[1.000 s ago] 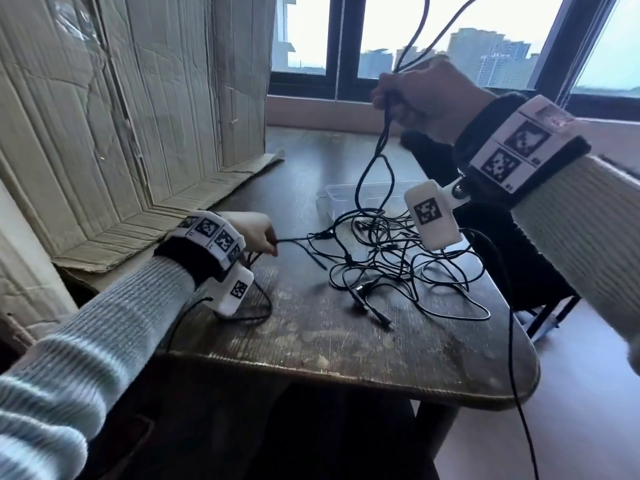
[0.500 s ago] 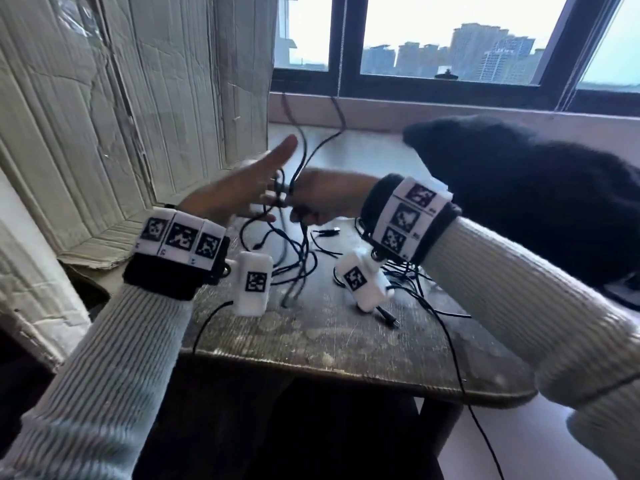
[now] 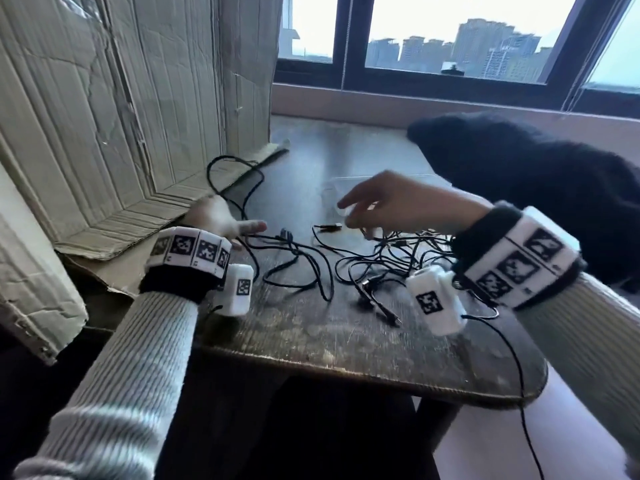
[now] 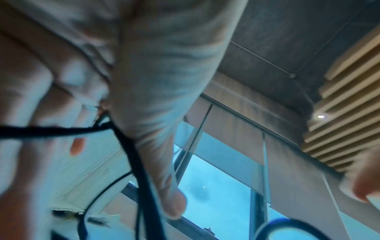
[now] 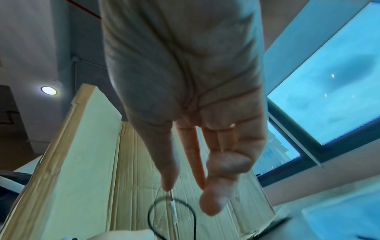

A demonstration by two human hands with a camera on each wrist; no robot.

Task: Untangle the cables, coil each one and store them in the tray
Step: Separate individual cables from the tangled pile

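A tangle of thin black cables (image 3: pixel 391 261) lies on the dark wooden table (image 3: pixel 311 341). One black cable (image 3: pixel 211 168) loops out from my left hand (image 3: pixel 225 223) toward the cardboard. In the left wrist view this cable (image 4: pixel 131 154) runs through the crook between my straight thumb (image 4: pixel 160 162) and the palm; the fingers look blurred and extended. My right hand (image 3: pixel 367 206) hovers with relaxed, spread fingers over the clear plastic tray (image 3: pixel 330 190) and holds nothing. The right wrist view shows the right hand (image 5: pixel 185 162) above a cable loop (image 5: pixel 152 216).
Flattened cardboard (image 3: pixel 121 116) stands along the left and folds onto the table. A black fuzzy garment (image 3: pixel 536 188) covers the right rear corner. A loose plug end (image 3: pixel 384 310) lies near the front. The window (image 3: pixel 450 39) is behind.
My right hand has let go of the cable and moved right, over the tray. My left hand has dropped toward the table with the cable still across it.
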